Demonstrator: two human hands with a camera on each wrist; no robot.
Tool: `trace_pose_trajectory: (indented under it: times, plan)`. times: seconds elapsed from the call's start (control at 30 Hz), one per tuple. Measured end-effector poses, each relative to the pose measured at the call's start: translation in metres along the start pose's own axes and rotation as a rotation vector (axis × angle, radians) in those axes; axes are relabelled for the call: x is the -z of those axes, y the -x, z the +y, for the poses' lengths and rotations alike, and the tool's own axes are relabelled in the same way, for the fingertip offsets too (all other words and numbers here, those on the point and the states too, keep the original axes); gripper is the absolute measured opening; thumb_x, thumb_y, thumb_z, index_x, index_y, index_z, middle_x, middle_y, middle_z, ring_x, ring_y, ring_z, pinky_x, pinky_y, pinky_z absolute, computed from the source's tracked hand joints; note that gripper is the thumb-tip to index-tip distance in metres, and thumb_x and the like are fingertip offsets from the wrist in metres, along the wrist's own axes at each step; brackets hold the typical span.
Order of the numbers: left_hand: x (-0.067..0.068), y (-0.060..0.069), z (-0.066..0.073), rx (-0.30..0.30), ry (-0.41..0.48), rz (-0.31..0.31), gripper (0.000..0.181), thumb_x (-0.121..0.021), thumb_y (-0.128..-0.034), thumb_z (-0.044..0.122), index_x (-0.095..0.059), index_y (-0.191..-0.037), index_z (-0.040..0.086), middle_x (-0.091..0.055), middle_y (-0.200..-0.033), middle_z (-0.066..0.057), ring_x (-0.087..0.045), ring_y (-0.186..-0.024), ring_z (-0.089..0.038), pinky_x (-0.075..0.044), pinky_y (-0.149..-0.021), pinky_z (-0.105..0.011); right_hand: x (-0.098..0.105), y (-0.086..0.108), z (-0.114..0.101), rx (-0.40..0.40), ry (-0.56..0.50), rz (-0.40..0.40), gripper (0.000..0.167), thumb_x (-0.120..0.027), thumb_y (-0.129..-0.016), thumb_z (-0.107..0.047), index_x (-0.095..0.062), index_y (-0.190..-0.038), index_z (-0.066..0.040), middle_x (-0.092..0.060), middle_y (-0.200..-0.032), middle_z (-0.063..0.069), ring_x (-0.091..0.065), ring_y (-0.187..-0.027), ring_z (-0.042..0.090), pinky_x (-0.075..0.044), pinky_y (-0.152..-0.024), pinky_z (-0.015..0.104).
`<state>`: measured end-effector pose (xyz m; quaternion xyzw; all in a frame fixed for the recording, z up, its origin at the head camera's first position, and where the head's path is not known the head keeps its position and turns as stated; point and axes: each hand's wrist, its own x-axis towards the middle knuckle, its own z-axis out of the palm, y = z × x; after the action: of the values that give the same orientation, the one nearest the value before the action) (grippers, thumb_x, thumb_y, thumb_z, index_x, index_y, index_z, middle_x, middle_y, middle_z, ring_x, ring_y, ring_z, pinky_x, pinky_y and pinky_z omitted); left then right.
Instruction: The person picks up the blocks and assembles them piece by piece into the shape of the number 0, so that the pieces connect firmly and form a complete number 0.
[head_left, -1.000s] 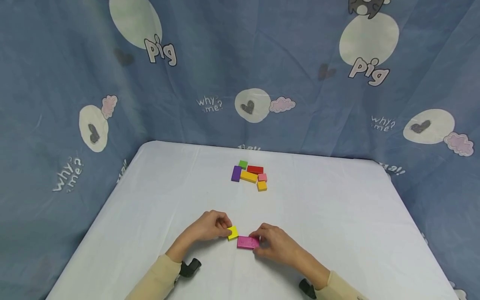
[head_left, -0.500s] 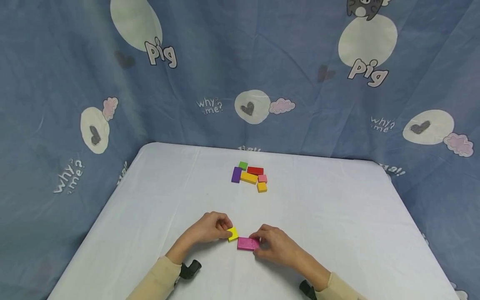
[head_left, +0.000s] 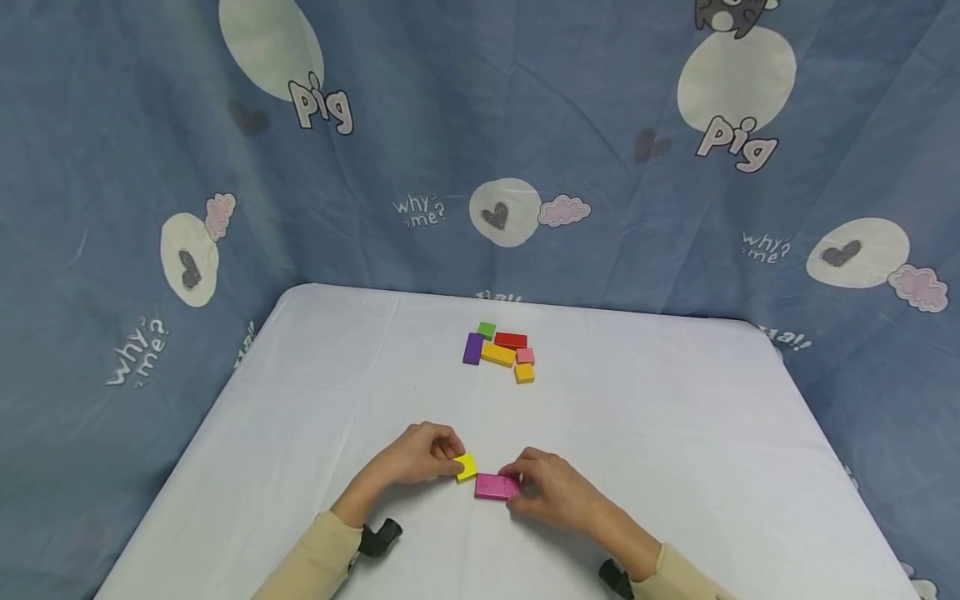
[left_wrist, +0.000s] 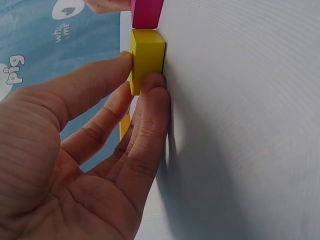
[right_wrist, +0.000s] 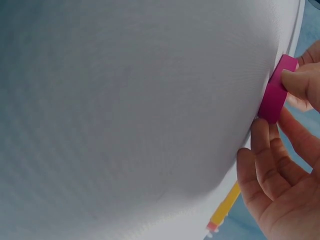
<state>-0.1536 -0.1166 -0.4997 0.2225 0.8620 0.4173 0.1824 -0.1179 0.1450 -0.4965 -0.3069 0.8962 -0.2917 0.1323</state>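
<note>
Between the thumb and fingers of my left hand point(head_left: 420, 454) a small yellow block point(head_left: 466, 467) is pinched, flat on the white table. The left wrist view shows the thumb on one side of the yellow block point(left_wrist: 148, 57) and fingertips on the other. My right hand point(head_left: 558, 492) pinches the right end of a longer magenta block point(head_left: 495, 487). In the right wrist view the thumb lies on the magenta block point(right_wrist: 272, 102), fingers at its far side. The two blocks meet, or nearly so, at the yellow one's lower right corner; whether they touch I cannot tell.
Farther back on the white table point(head_left: 637, 400) lies a loose cluster: a green block point(head_left: 487, 330), a purple block point(head_left: 472, 348), a red block point(head_left: 511, 340), a long orange-yellow block point(head_left: 498, 354), a pink block point(head_left: 525, 356) and a small orange-yellow block point(head_left: 524, 374). A blue printed curtain point(head_left: 420, 108) hangs behind.
</note>
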Motion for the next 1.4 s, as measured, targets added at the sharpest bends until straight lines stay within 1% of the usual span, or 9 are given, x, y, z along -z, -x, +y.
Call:
trace_pose_trajectory:
  times: [0.23, 0.43, 0.6, 0.7, 0.77, 0.97, 1.07, 1.17, 1.4]
  plan:
    - [0.0, 0.001, -0.001, -0.011, -0.008, 0.02, 0.015, -0.078, -0.0835, 0.015, -0.068, -0.092, 0.008, -0.06, -0.08, 0.005, -0.056, -0.072, -0.012, -0.048, -0.065, -0.025, 0.001, 0.0, 0.0, -0.007, -0.001, 0.0, 0.034, -0.078, -0.082, -0.02, -0.071, -0.115, -0.011, -0.061, -0.099, -0.009, -0.054, -0.083, 0.005, -0.049, -0.076, 0.026]
    - [-0.004, 0.006, -0.003, -0.038, -0.035, 0.107, 0.014, -0.077, -0.0845, 0.017, -0.067, -0.091, 0.009, -0.06, -0.081, 0.007, -0.056, -0.071, -0.009, -0.049, -0.065, -0.024, -0.002, 0.001, -0.002, 0.001, 0.004, 0.034, 0.035, -0.077, -0.085, -0.031, -0.071, -0.114, -0.012, -0.062, -0.098, -0.009, -0.056, -0.084, 0.007, -0.049, -0.075, 0.025]
    - [-0.007, 0.015, 0.001, -0.122, -0.07, 0.161, 0.012, -0.076, -0.086, 0.014, -0.069, -0.094, 0.009, -0.061, -0.089, 0.004, -0.06, -0.079, -0.011, -0.052, -0.07, -0.026, -0.001, 0.003, -0.001, -0.002, 0.04, 0.089, 0.03, -0.072, -0.089, -0.031, -0.071, -0.113, -0.013, -0.062, -0.096, -0.008, -0.057, -0.083, 0.007, -0.049, -0.073, 0.026]
    - [-0.007, 0.022, 0.008, -0.184, -0.143, 0.143, 0.014, -0.074, -0.088, 0.017, -0.07, -0.1, 0.011, -0.061, -0.098, 0.005, -0.061, -0.088, -0.013, -0.052, -0.077, -0.031, 0.001, 0.002, 0.002, -0.006, 0.054, 0.119, 0.027, -0.071, -0.09, -0.029, -0.071, -0.112, -0.012, -0.063, -0.095, -0.007, -0.058, -0.083, 0.007, -0.05, -0.073, 0.026]
    - [-0.009, 0.027, 0.015, -0.219, -0.229, 0.123, 0.018, -0.073, -0.089, 0.021, -0.071, -0.105, 0.012, -0.06, -0.104, 0.006, -0.061, -0.095, -0.013, -0.052, -0.082, -0.033, 0.003, 0.001, 0.004, -0.014, 0.056, 0.13, 0.027, -0.071, -0.091, -0.027, -0.071, -0.112, -0.012, -0.063, -0.094, -0.006, -0.058, -0.083, 0.008, -0.05, -0.073, 0.026]
    - [-0.021, 0.042, 0.029, -0.268, -0.475, 0.048, 0.036, -0.07, -0.0914, 0.032, -0.07, -0.122, 0.013, -0.059, -0.12, 0.004, -0.057, -0.112, -0.013, -0.049, -0.093, -0.033, 0.011, -0.002, 0.007, -0.078, 0.071, 0.211, 0.024, -0.071, -0.09, -0.024, -0.072, -0.11, -0.01, -0.062, -0.089, -0.008, -0.058, -0.08, 0.008, -0.05, -0.07, 0.027]
    - [-0.028, 0.045, 0.03, -0.28, -0.522, 0.032, 0.041, -0.068, -0.0923, 0.034, -0.067, -0.126, 0.011, -0.058, -0.125, 0.001, -0.055, -0.115, -0.014, -0.047, -0.096, -0.033, 0.015, -0.005, 0.01, -0.103, 0.072, 0.285, 0.021, -0.072, -0.09, -0.023, -0.073, -0.106, -0.011, -0.061, -0.086, -0.01, -0.059, -0.078, 0.009, -0.05, -0.07, 0.029]
    - [-0.034, 0.046, 0.028, -0.298, -0.557, 0.048, 0.042, -0.069, -0.0918, 0.035, -0.067, -0.127, 0.011, -0.057, -0.128, 0.0, -0.054, -0.117, -0.015, -0.046, -0.097, -0.033, 0.019, -0.008, 0.014, -0.134, 0.051, 0.346, 0.018, -0.073, -0.089, -0.021, -0.073, -0.103, -0.01, -0.062, -0.083, -0.009, -0.059, -0.076, 0.009, -0.05, -0.071, 0.031]
    - [-0.04, 0.047, 0.028, -0.331, -0.66, 0.034, 0.045, -0.07, -0.0904, 0.037, -0.066, -0.128, 0.013, -0.055, -0.129, -0.002, -0.052, -0.115, -0.017, -0.046, -0.097, -0.031, 0.026, -0.021, 0.022, -0.264, -0.065, 0.42, 0.016, -0.072, -0.089, -0.018, -0.074, -0.101, -0.009, -0.065, -0.082, -0.004, -0.06, -0.075, 0.012, -0.05, -0.068, 0.031]
